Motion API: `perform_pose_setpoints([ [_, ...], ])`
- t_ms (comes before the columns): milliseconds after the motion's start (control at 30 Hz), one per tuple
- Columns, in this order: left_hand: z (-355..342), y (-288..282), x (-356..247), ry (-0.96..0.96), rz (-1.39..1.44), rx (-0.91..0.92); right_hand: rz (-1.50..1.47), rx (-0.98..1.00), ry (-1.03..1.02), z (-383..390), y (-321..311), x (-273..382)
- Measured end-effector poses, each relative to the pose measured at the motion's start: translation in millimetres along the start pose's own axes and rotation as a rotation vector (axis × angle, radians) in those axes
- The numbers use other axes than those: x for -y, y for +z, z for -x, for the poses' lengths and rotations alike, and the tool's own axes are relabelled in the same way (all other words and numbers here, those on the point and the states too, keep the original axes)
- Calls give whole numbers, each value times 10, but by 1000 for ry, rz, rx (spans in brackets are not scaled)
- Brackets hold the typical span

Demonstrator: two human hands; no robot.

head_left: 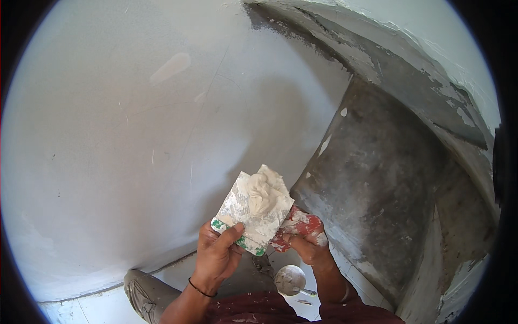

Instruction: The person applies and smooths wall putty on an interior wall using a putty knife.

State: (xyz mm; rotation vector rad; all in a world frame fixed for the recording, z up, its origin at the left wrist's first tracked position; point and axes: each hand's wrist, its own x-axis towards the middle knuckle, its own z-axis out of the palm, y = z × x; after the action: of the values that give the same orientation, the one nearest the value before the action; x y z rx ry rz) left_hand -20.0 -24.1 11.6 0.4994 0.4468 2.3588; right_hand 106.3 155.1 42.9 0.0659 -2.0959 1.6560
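Observation:
My left hand (219, 249) is closed on a wide, flat putty knife (233, 201) with a green edge, its thumb pressed on top. A thick lump of off-white putty (260, 193) sits on the blade's upper part. At its right, my right hand (310, 247) grips a putty-smeared red-handled putty knife (298, 223). The two tools meet and overlap below the lump; how much of the red-handled one's blade lies there I cannot tell. Dried putty coats both tools.
A pale plastered wall (135, 124) fills the left and middle. To the right are a dark grey bare surface (377, 173) and a rough, patchy ledge (431, 92). Below my hands, a round putty container (290, 279) stands on the floor with a light-handled tool (306, 292) beside it.

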Motion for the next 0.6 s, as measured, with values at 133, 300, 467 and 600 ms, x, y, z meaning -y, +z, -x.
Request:
perform_pose_setpoints([
  [133, -27, -19, -14, -17, 28, 14, 226, 41, -55, 41, -200, -106],
  [300, -4, -65, -10, 30, 72, -32, 32, 37, 221, 5, -312, -309],
  [467, 80, -117, 101, 52, -53, -37, -570, -304, 122, -168, -121, -211],
  [600, 95, -182, 189, 21, -106, -123, -642, -156, 82, -219, 54, 34],
])
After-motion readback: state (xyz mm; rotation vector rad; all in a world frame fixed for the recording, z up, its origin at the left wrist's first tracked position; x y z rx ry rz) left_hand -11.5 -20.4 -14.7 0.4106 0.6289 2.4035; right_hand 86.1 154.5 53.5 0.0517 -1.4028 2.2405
